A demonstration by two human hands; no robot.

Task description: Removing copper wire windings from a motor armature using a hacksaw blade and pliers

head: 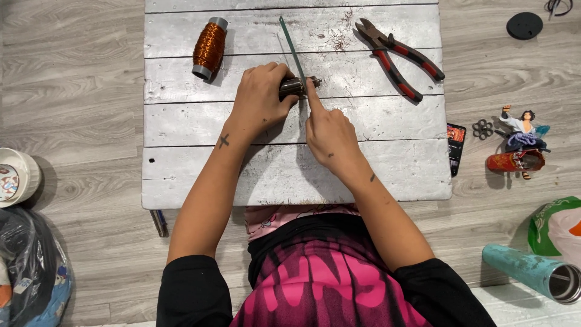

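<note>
My left hand (259, 100) is closed around a small dark cylindrical metal part (296, 86) lying on the grey plank table (363, 163). My right hand (330, 134) sits just right of it, index finger stretched forward and pressing on the part's right end. A thin greenish metal strip (292, 48) runs from the part away towards the table's far edge. A spool of copper wire (209, 48) lies at the far left. Red-and-black handled pliers (399, 57) lie at the far right. Bits of cut wire are scattered near the pliers.
On the wooden floor right of the table lie a phone (456, 147), a small figurine (521, 142), a teal metal tumbler (532, 272) and a black disc (524, 25). A bowl (15, 177) and a plastic bag (30, 272) are at the left.
</note>
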